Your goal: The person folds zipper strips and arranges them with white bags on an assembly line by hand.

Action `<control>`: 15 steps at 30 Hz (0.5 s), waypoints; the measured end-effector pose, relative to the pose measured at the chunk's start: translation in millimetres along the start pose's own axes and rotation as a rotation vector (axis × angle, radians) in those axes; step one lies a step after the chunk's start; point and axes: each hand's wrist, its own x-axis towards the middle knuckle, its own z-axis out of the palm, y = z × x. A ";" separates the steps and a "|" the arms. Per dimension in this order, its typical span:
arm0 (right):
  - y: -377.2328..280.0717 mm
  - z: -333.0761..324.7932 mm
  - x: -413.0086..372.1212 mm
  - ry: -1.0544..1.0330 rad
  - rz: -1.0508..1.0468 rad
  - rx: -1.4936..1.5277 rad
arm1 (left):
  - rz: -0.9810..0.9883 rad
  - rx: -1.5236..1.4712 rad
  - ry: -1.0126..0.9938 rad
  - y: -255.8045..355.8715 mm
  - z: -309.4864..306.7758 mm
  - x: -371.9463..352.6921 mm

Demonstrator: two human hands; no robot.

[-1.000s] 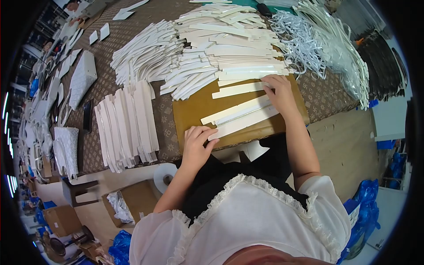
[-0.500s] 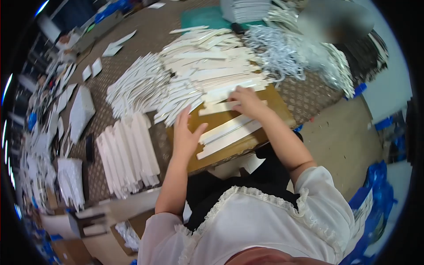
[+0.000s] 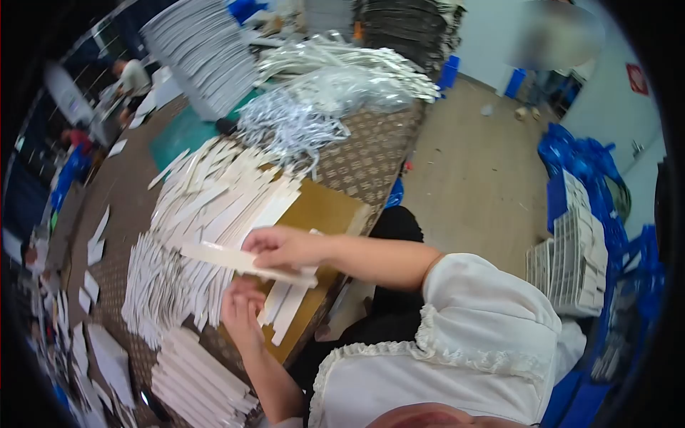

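Note:
A long cream strip (image 3: 235, 264) is raised above the brown board (image 3: 335, 203), with my right hand (image 3: 278, 250) closed on its middle. Just below the strip is my left hand (image 3: 242, 307), its fingers curled and partly apart, with nothing visible in them. More cream strips (image 3: 289, 310) lie on the board under and beside my right forearm. Beyond my hands spreads a large pile of loose cream strips (image 3: 221, 192), and narrower white strips (image 3: 153, 289) are heaped to its left. Neat bundles of strips (image 3: 196, 378) lie at the lower left.
White-blue shreds (image 3: 289, 132), a plastic-covered pile (image 3: 349, 89) and a tall stack of sheets (image 3: 203, 57) stand toward the table's far end. Blue bags (image 3: 581, 160) and a white stack (image 3: 578, 257) are on the right. One person (image 3: 549, 50) stands at the back right; others are far left.
The view has turned to the right. My right hand has lifted the cream strip off the board, and my left hand has come closer to it with its fingers more curled.

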 end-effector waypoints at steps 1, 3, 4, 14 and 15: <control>6.6 4.1 -0.2 0.043 -0.050 -0.002 | -0.025 0.029 -0.058 -3.0 -2.4 -3.7; 20.5 17.0 -0.4 0.164 -0.231 0.055 | -0.223 -0.054 -0.193 -2.6 -11.5 -11.5; 18.3 19.3 -2.2 0.231 -0.401 0.126 | -0.229 -0.059 -0.221 -2.8 -12.4 -15.8; -4.1 17.6 -26.1 0.279 -1.107 -1.204 | -0.224 -0.144 0.120 19.2 -9.3 -44.5; 4.9 21.7 -31.7 0.327 -1.101 -1.162 | -0.198 -0.192 0.222 19.5 -1.1 -42.9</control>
